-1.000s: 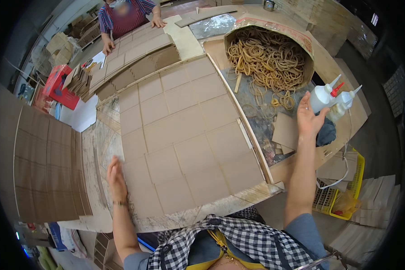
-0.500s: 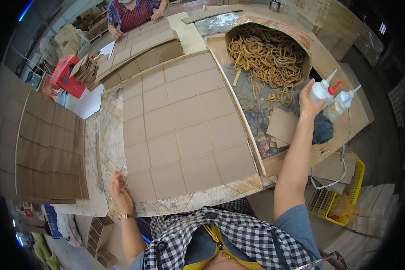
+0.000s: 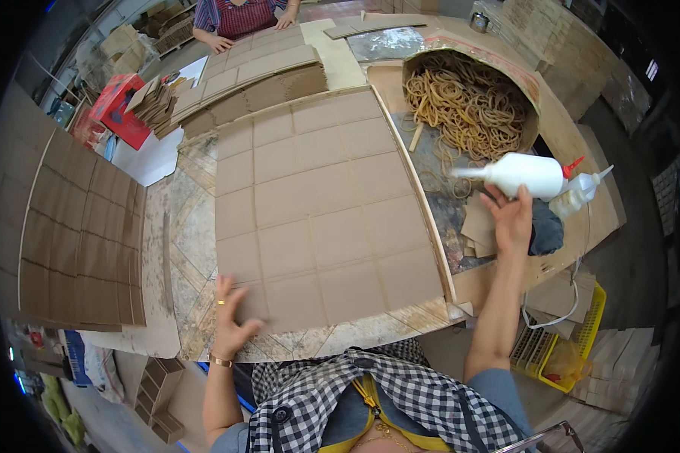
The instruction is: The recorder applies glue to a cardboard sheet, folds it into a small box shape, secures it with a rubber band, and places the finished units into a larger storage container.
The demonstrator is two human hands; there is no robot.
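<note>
A white squeeze bottle (image 3: pixel 527 174) with a long nozzle lies on its side in the grip of my right hand (image 3: pixel 512 223), over the right part of the table. Its nozzle points left. Just beyond it stands a second squeeze bottle (image 3: pixel 574 195), with a dark cloth (image 3: pixel 545 229) beside it. In front of me brown cardboard pieces (image 3: pixel 321 219) lie in a close grid, with a wooden strip (image 3: pixel 417 185) along their right side. At the near left corner of this grid, my left hand (image 3: pixel 238 313) is open with spread fingers, holding nothing.
A sack of rubber bands (image 3: pixel 468 106) lies open at the back right. Stacked cardboard (image 3: pixel 257 87) fills the far left, where another person's hands (image 3: pixel 219 43) rest. An upright cardboard stack (image 3: pixel 79 234) stands left. A yellow basket (image 3: pixel 593 317) sits below the table's right edge.
My right hand has lifted the white bottle, tipped it sideways and drawn it left and nearer. My left hand has shifted right onto the grid's corner, fingers spreading. The whole view has shifted slightly.
</note>
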